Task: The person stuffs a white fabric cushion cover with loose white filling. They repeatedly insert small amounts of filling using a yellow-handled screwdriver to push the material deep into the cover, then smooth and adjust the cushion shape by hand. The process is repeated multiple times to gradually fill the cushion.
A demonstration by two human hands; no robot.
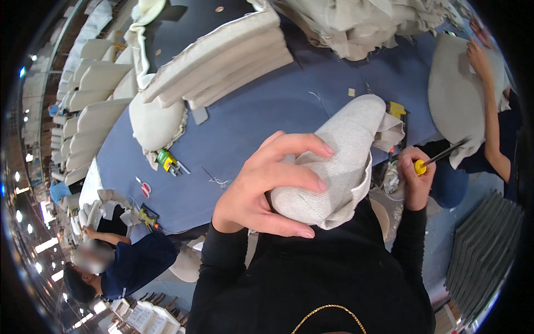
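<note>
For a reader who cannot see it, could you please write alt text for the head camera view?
Seen from above, a person's left hand grips a rolled beige fabric cushion cover against their black top, while the right hand holds a yellow-handled tool. Beyond lies a blue worktable with stacked beige cushions, and other people work nearby.

A broad blue surface (261, 111) fills the room's middle. Left of the surface, rows of beige cushions (92, 100) stand stacked. Ceiling lights (44, 245) glow beyond them. Right of the surface lies a grey stack of panels (484, 250) on the floor.
</note>
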